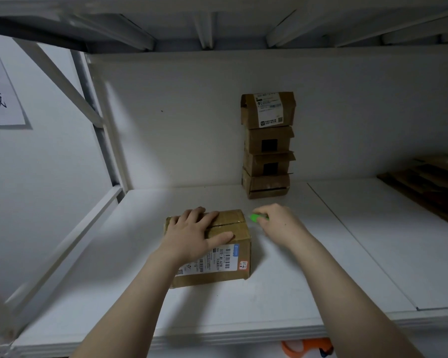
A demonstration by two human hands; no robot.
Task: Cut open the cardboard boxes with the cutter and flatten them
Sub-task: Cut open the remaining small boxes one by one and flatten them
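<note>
Pinning sealed cardboard box (214, 276) near shelf (321, 267) front with left grip (192, 233), released, flat on top, likely to stop sliding mid-cut. Holding green cutter (256, 217) in right grip (277, 223), clenched round it just beside box's far right corner, probably lining up on taped seam (230, 224). Behind, stacked boxes (268, 146) at back wall (179, 125), flattened cardboard (429, 187) far right: likely queue, done pile.

Taped brown box (228, 228), green cutter (256, 217) beside
</note>
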